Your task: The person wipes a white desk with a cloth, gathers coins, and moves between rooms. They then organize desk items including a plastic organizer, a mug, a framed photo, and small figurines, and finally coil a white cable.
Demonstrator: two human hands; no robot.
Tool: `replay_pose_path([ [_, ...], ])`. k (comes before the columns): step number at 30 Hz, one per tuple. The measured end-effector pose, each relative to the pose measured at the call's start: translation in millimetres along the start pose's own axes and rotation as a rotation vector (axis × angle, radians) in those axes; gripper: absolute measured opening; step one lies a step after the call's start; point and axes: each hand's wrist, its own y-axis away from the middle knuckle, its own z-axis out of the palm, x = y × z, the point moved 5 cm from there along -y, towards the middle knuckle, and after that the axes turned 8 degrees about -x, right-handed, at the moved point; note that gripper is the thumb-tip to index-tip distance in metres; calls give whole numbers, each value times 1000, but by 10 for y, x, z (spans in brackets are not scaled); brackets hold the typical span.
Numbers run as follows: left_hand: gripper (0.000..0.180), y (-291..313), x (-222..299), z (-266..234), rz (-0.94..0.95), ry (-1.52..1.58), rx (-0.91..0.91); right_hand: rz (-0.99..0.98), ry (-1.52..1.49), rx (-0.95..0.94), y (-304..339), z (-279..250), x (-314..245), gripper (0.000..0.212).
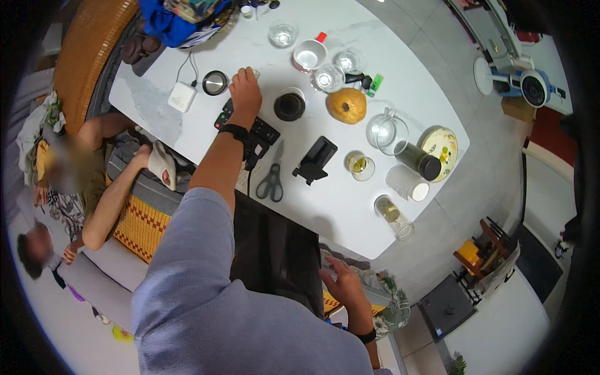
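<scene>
White marble-look table (340, 219); using the dark-mouthed round cup (289, 106) on it as reference. Left hand (245, 92): left of the cup and a bit farther from the body, palm down, fingers bent toward the tabletop. Small pale item (257, 74) right at its fingertips, beyond the cup and to its left; too small to identify. Can't tell if the fingers have hold of it or only sit beside it. Right hand (344, 284): well on the body side of the cup, off the table, fingers loosely spread, nothing visible in it.

Around the cup: black remotes (267, 130) just left and nearer the body, partly under the left wrist. Round metal lid (215, 82) farther left. Scissors (273, 178) and black stand (314, 161) on the body side. Yellow round fruit (347, 105) to its right, glass pitcher (387, 130) beyond that.
</scene>
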Motion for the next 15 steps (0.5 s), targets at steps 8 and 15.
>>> replay_pose_path([
  [8, 76, 154, 115, 82, 23, 148, -248, -33, -88, 80, 137, 10, 92, 40],
  [15, 84, 321, 155, -216, -8, 92, -406, 50, -137, 83, 477, 41, 275, 41],
])
